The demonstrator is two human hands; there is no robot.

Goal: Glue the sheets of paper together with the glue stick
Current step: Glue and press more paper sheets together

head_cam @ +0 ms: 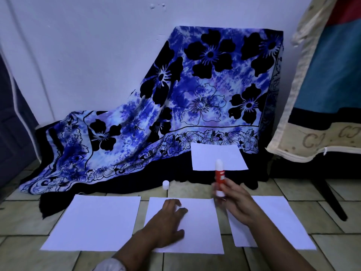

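Three white sheets lie side by side on the tiled floor: a left sheet (pixel 93 222), a middle sheet (pixel 201 227) and a right sheet (pixel 277 218). A further sheet (pixel 216 157) rests farther back on the dark cloth. My left hand (pixel 168 222) lies flat on the middle sheet, fingers spread. My right hand (pixel 234 202) holds a red glue stick (pixel 219 177) upright above the gap between the middle and right sheets, its white tip uncovered. The white cap (pixel 165 185) stands on the floor behind the middle sheet.
A blue flowered cloth (pixel 185 94) drapes over a box-like shape against the white wall. At the right stands a piece of furniture (pixel 322 118) with a dark slanted leg. A dark panel fills the left edge.
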